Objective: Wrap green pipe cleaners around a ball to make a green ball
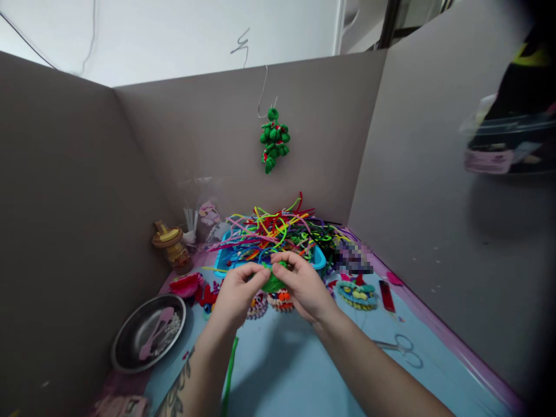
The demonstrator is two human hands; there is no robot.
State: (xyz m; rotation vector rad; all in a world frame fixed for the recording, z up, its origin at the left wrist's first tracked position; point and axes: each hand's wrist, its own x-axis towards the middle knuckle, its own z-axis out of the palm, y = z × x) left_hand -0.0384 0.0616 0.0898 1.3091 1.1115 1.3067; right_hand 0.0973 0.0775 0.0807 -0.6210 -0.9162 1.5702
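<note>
Both hands are up over the middle of the table, thumbs and fingers pinched on a small fuzzy green piece [273,282]. The left hand [237,292] has it by one side and the right hand [306,285] has the other, so it's basically clamped between the two sets of fingertips, a bit above the blue tabletop [269,376]. Can't make out its exact shape, the fingers cover too much of it. Right behind it sits a bright blue tray [320,259] heaped with pipe cleaners [278,223] in pretty much every color. One loose green strip [230,370] lies on the table by the left forearm. Further left there's a metal bowl [130,333] with a pink scoop [155,335] and little white bits in it. Over on the right, scissors [399,348] lie near the right forearm, with a fuzzy teal-and-yellow piece [357,294] and a red item [386,296] beyond them. Oh, and a green ornament [274,139] with red bits hangs on the back panel [200,127].
</note>
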